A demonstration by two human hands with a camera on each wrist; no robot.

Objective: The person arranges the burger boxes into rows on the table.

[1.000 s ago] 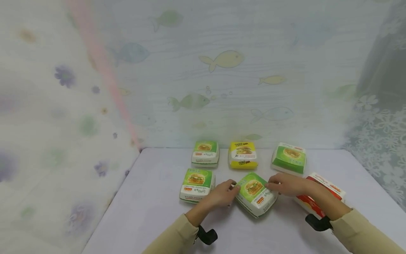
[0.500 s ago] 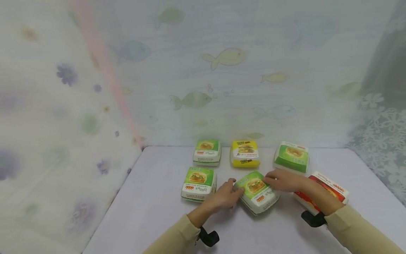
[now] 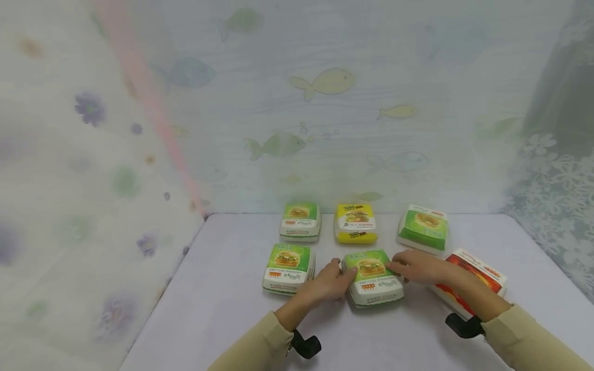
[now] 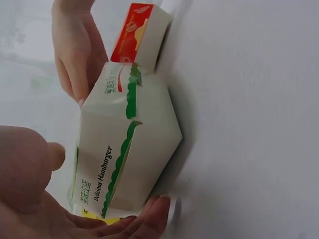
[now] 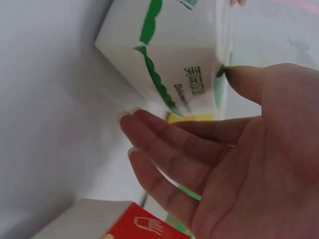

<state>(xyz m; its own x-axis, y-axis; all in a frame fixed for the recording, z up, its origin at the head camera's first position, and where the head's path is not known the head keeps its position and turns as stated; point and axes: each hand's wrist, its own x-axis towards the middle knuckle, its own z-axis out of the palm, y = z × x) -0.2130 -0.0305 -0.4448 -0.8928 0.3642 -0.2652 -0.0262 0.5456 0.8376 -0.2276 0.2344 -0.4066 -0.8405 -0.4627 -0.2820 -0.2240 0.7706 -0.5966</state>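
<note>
A green-and-white cardboard burger box (image 3: 373, 276) sits on the pale lilac tabletop (image 3: 223, 309), in the middle of the near row and directly ahead of the person. It lies squarely between both hands. The left hand (image 3: 328, 283) is at the box's 9 o'clock side, thumb on the lid's edge and fingers against the wall, lightly bracketing it rather than clamping. The right hand (image 3: 416, 267) is at its 3 o'clock side, fingers straight and spread; the right wrist view shows the thumb tip on the lid's edge. Both hands are equally near, one on each flank, with the box's printed front facing 6 o'clock towards the person. Another green-lidded box (image 3: 289, 262) lies just beyond the left hand at 9 o'clock, and a red-and-white carton (image 3: 478, 275) lies under the right forearm at 3 o'clock. At 12 o'clock stands a yellow burger box (image 3: 355, 223), flanked by two more green boxes.
</note>
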